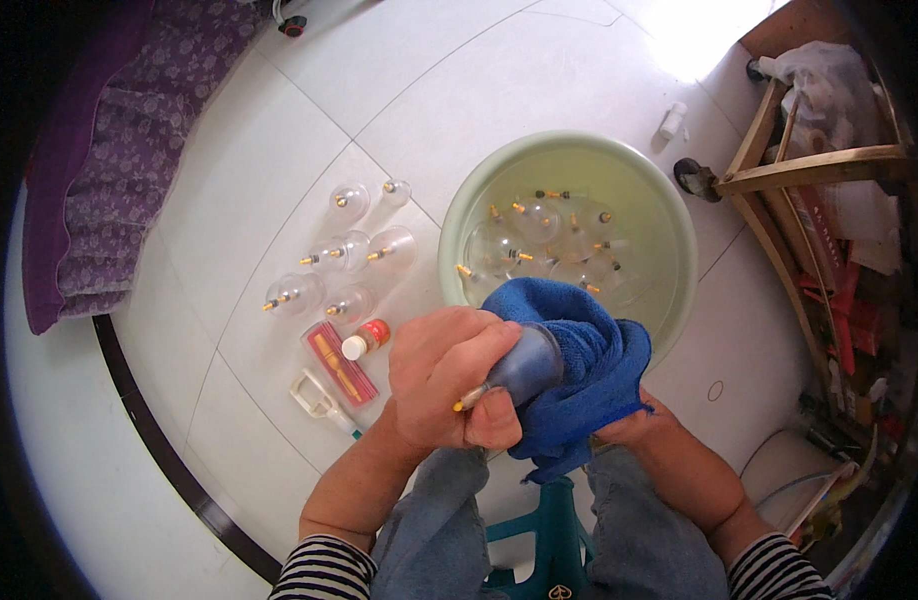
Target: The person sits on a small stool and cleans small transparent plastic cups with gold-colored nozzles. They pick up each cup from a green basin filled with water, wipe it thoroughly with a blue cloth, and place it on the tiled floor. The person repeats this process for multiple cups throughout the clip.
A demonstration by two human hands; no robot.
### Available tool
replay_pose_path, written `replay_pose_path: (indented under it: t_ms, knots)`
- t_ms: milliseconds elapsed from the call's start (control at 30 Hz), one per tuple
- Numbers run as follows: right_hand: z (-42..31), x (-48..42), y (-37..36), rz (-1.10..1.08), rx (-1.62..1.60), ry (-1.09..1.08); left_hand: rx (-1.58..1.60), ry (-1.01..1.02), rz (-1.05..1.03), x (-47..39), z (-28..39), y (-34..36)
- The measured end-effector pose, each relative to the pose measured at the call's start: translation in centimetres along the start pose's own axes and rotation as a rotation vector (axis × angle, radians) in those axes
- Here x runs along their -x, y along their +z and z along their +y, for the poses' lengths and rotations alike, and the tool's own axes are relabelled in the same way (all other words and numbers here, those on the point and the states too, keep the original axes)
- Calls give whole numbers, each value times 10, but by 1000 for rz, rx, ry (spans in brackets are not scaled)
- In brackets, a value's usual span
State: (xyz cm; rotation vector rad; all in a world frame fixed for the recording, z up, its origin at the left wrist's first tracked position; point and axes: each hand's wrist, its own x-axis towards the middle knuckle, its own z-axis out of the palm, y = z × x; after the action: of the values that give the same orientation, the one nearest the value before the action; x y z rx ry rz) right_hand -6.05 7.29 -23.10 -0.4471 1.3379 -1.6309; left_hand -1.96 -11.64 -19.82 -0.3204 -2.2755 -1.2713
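My left hand (pixel 448 375) grips a clear plastic cupping cup (pixel 530 360) by its body, its yellow-tipped valve pointing towards me. A blue cloth (pixel 579 390) is pushed into the cup's mouth and hangs around it. Most of my right hand (pixel 624 427) is hidden under the cloth, which it holds from the right. Just beyond both hands stands a pale green basin (pixel 676 300) of water with several cupping cups (pixel 534 217) in it. On the floor to the left, several more cups (pixel 391 247) sit upright, valves up, some of them stacked.
Left of my hands lie a small bottle with a white cap (pixel 365 340), a red-and-clear case (pixel 340 364) and a white hand pump (pixel 324 401). A wooden rack on casters (pixel 811 169) stands at right, near a white bottle (pixel 673 120). Purple floral fabric (pixel 144 135) hangs at left.
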Motion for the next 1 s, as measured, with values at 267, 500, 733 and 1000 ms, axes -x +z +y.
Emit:
replay_pose_path:
  t_ms: [267,500,733,1000]
  knots:
    - [-16,-32,16,321,838,-256,173,-824,56,-4,-1,6]
    - [-18,-22,4,176,305,48,649,-911,-91,1,-5,-3]
    - [11,-2,-2,40,-69,-127,389,-556,-27,11,1,5]
    - [-10,-21,8,214,1079,-310,691,-1314,179,2,3,17]
